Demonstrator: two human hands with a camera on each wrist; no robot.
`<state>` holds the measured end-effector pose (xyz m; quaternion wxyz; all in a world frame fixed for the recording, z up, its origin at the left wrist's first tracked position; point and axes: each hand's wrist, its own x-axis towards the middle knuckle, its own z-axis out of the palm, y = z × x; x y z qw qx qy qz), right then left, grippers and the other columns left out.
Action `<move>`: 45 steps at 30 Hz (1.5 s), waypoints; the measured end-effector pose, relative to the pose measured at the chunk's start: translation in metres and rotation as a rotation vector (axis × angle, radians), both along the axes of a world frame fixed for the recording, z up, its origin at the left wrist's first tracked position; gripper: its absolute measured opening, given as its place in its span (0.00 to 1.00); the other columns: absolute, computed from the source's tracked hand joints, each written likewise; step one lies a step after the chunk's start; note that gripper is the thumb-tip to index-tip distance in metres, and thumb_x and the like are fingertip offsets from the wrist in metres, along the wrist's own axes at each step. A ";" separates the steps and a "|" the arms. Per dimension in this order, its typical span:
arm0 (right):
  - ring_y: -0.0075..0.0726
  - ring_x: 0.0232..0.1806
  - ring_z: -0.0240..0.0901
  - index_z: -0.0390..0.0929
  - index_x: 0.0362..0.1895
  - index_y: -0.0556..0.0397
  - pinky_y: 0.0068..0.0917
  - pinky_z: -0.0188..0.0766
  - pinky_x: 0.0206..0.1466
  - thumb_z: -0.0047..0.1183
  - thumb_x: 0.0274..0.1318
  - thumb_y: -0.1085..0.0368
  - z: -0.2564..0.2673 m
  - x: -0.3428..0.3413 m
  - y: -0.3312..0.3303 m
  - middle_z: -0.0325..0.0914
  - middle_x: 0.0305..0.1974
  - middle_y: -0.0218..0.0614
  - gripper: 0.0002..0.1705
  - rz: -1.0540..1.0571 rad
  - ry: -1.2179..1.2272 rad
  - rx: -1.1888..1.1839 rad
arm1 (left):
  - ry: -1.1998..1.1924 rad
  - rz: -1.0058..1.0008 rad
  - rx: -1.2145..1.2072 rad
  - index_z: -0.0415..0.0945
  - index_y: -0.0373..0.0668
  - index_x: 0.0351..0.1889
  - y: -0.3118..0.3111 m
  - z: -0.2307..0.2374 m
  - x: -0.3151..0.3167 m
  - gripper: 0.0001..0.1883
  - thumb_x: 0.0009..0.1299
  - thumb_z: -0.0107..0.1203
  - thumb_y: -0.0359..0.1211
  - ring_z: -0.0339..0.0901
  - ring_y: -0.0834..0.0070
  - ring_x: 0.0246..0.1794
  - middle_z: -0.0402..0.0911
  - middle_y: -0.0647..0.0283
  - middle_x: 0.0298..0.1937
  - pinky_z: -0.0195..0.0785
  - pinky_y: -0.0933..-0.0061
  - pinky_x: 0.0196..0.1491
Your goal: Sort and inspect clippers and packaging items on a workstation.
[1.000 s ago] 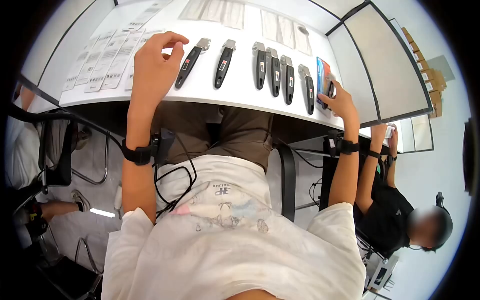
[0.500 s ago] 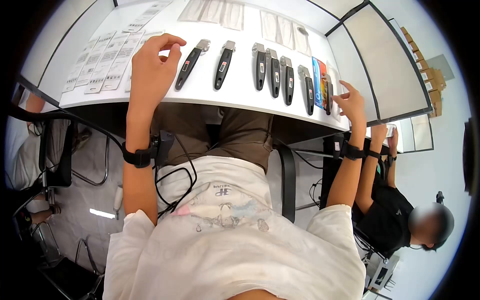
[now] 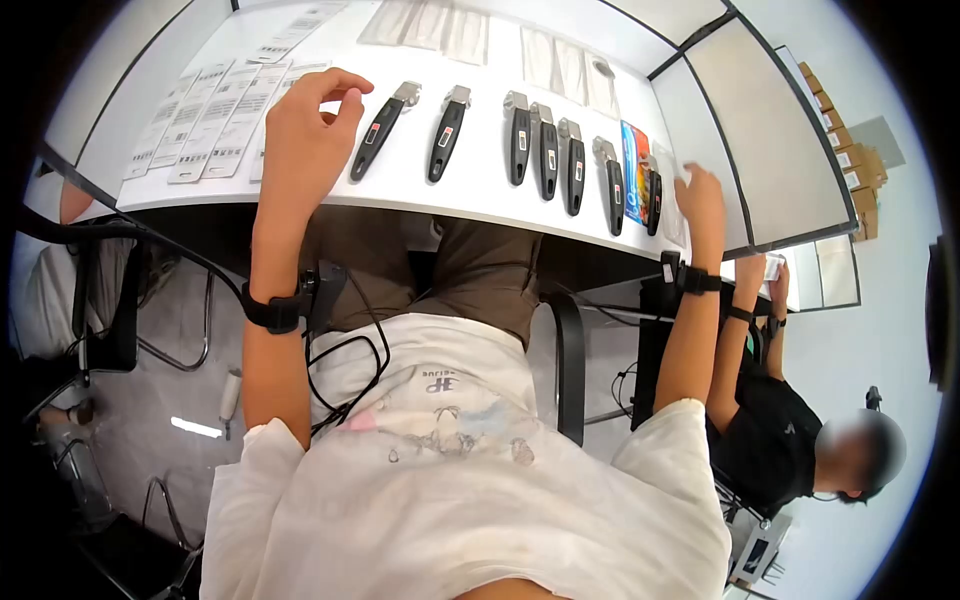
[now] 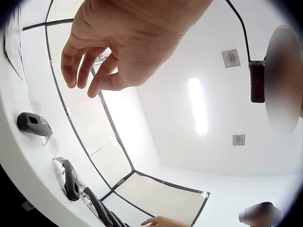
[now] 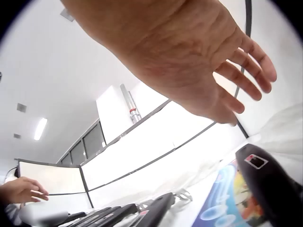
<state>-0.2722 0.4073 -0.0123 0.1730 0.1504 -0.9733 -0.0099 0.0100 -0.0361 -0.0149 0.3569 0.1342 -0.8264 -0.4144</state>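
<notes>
My right hand (image 3: 703, 205) hovers at the table's right end with its fingers spread and nothing in them. Just left of it lies a black-handled tool with a metal head (image 3: 654, 200), beside a colourful blue card (image 3: 634, 165). The right wrist view shows the tool's handle (image 5: 265, 179) overlapping that printed card. Loosely bent fingers leave my left hand (image 3: 310, 140) holding nothing over the table's left part. Nearest to it is another black-handled tool (image 3: 380, 135), tilted on the white tabletop. Several like tools, among them one (image 3: 448, 135), form a row toward the right.
White printed cards (image 3: 215, 125) lie at the left, clear plastic sleeves (image 3: 430, 28) at the back. A clear pack (image 3: 672, 215) sits near the right hand. Upright panels (image 3: 775, 130) wall in the table. Another person (image 3: 780, 430) sits at the right.
My right hand has let go of the rightmost black-handled tool and drawn away to the right. The blue card shows more fully, slightly further left. The left hand stays nearly still.
</notes>
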 end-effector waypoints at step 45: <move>0.31 0.30 0.84 0.77 0.51 0.65 0.23 0.78 0.29 0.52 0.70 0.67 0.075 0.191 -0.196 0.85 0.35 0.46 0.13 0.769 -0.497 -1.240 | 0.011 -0.246 0.518 0.71 0.36 0.63 0.056 0.024 0.010 0.21 0.75 0.56 0.36 0.81 0.74 0.33 0.84 0.55 0.35 0.72 0.70 0.39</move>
